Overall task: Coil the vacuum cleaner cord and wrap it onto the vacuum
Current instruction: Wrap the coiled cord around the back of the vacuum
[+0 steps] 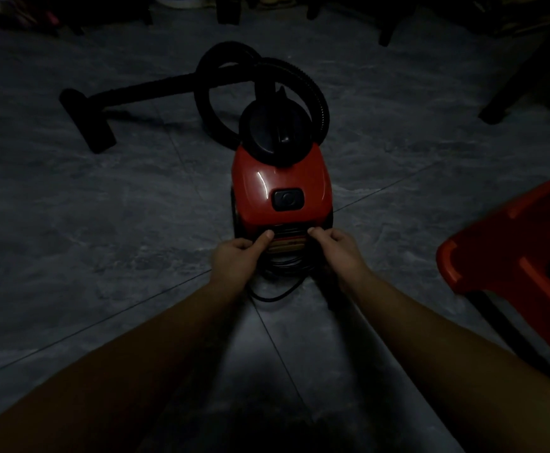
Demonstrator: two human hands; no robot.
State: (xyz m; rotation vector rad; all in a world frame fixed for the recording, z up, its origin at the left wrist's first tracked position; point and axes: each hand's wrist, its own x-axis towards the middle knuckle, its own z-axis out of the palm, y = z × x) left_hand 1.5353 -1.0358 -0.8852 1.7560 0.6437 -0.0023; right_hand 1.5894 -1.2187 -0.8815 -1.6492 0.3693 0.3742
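Left grip [239, 253] and right grip [335, 246] both pinch black cord [268, 300] at rear of red vacuum [280, 178].

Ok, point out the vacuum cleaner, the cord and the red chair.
vacuum cleaner [280, 188]: head view, on its red top shell.
cord [272, 300]: head view, on the loose loop on the floor.
red chair [509, 219]: head view, on its upper edge.

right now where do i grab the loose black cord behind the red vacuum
Pinch the loose black power cord at the low curve of its floor loop, from above, near side; it lies free there, clear of the red canister vacuum.
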